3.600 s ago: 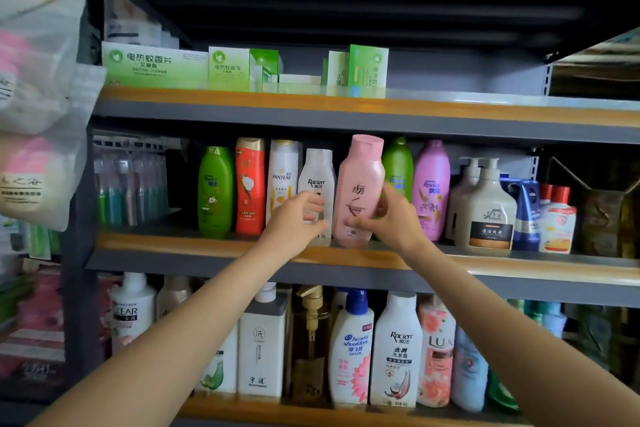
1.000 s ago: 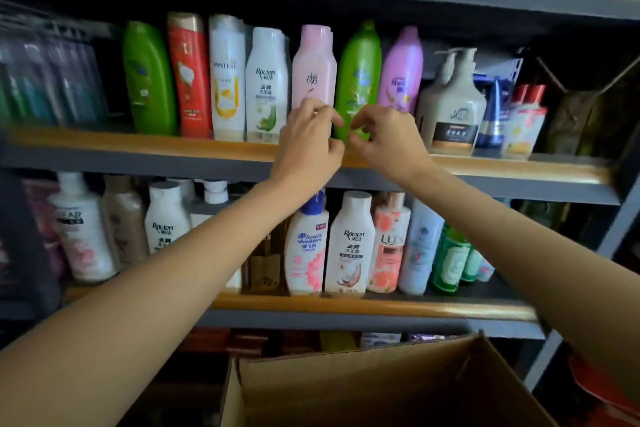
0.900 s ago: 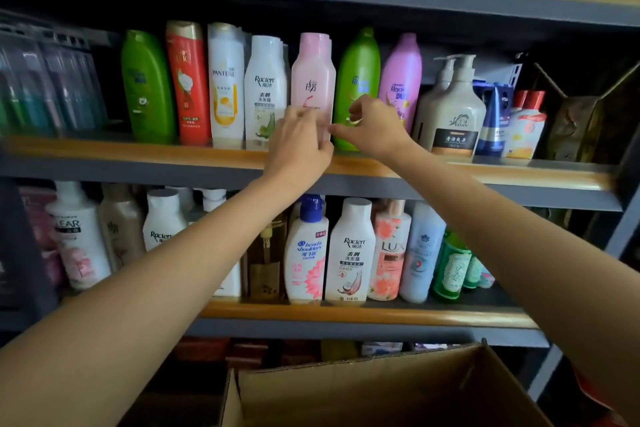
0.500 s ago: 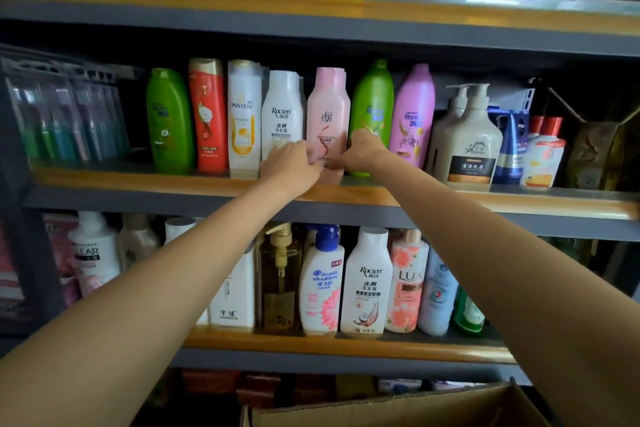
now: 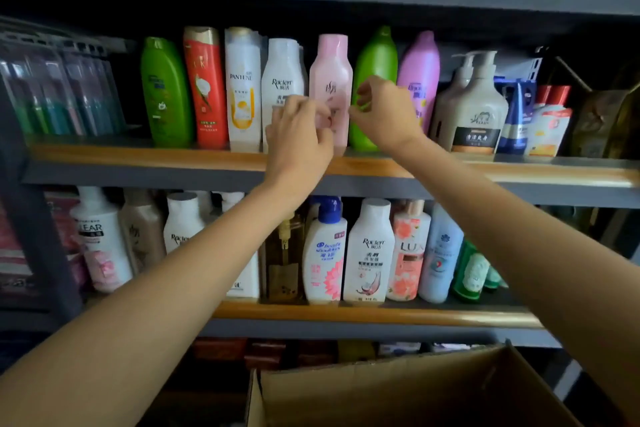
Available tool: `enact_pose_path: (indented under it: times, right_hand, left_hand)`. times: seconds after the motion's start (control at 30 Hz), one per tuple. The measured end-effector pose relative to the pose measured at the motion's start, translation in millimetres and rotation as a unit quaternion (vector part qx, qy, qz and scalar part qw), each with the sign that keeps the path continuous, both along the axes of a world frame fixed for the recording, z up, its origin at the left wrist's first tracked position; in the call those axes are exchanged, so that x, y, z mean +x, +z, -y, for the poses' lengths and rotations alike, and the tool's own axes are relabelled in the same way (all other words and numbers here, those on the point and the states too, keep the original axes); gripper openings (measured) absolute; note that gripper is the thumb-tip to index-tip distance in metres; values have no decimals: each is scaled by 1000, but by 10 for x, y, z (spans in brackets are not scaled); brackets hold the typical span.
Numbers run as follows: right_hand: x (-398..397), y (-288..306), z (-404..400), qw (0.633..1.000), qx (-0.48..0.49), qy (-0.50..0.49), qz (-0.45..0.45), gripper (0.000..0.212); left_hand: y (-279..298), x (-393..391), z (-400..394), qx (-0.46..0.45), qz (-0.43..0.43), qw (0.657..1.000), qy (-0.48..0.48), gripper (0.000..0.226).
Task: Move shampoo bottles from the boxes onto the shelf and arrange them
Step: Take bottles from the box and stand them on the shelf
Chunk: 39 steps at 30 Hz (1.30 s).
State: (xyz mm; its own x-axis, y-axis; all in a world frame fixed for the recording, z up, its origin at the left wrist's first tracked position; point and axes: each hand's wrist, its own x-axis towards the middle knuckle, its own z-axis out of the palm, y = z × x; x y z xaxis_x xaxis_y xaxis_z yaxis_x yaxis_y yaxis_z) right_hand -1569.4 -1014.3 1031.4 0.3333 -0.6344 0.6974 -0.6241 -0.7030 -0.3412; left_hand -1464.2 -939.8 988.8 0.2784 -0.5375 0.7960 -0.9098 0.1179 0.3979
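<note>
A pink shampoo bottle (image 5: 331,80) stands upright on the middle shelf (image 5: 138,158), between a white Raclen bottle (image 5: 282,80) and a green bottle (image 5: 375,59). My left hand (image 5: 298,139) is in front of its lower left side, with curled fingers lying over the label. It is unclear whether the hand grips the bottle. My right hand (image 5: 384,114) hovers at the bottle's right edge, its thumb tip near that edge. Its fingers are bent and apart, closed on nothing.
More bottles fill the middle shelf and the lower shelf (image 5: 381,314), and pump bottles (image 5: 476,111) stand to the right. Packaged toothbrushes (image 5: 59,94) hang at the left. An open cardboard box (image 5: 398,392) sits below, near me.
Half a second ago both hands pressed on the pink bottle's base. Now they sit higher, at its middle, with looser fingers. The view has tilted down, showing more of the box.
</note>
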Motion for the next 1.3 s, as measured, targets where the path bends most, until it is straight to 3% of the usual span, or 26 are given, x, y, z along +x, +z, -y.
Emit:
enact_pose_path:
  times: [0.07,0.17,0.33,0.53,0.63,0.73,0.83,0.97,1.17,1.23,1.3]
  right_hand:
    - [-252,-210,-290,994,-86,50,43,23]
    - [-640,-773,-618,994,-89,61,1,30]
    - [-1070,-1762,-528,988,55,7,-147,32]
    - [-1283,-3046,-923,927,200,-33,-317,24]
    - [-1402,-3558,-1213,898,267,-18,-348,25]
    - [-1495,-3917,-1468,840,340,46,-420,27]
    - [-1561,-4156,-1654,734,397,142,-532,31]
    - [-1515,-4436,-1788,631,463,196,-590,32]
    - [-1411,-4666,-1861,566,392,254,-679,38]
    - [-1307,-4604,-1815,508,424,246,-708,47]
    - [-1230,-4436,-1603,500,480,214,-689,55]
  left_hand:
    - [-197,-218,-173,-62,29,995,-69,27]
    - [-703,-600,-271,-48,38,989,-132,29]
    - [-1808,-1148,-306,128,-81,979,-138,27]
    - [-2905,-1412,-723,344,-81,932,-85,38]
    - [-3272,-1421,-993,396,-88,911,-76,32]
    - [-3464,-1425,-1145,404,-113,904,-75,22]
    - [-3659,-1429,-1257,428,-91,898,-52,24]
    - [-4007,-1413,-1479,523,-26,851,-34,33]
    - [-4248,-1303,-1681,596,18,802,-34,33]
    - [-4252,-1262,-1668,614,30,787,-45,34]
    - [-4215,-1219,-1596,649,27,758,-63,34]
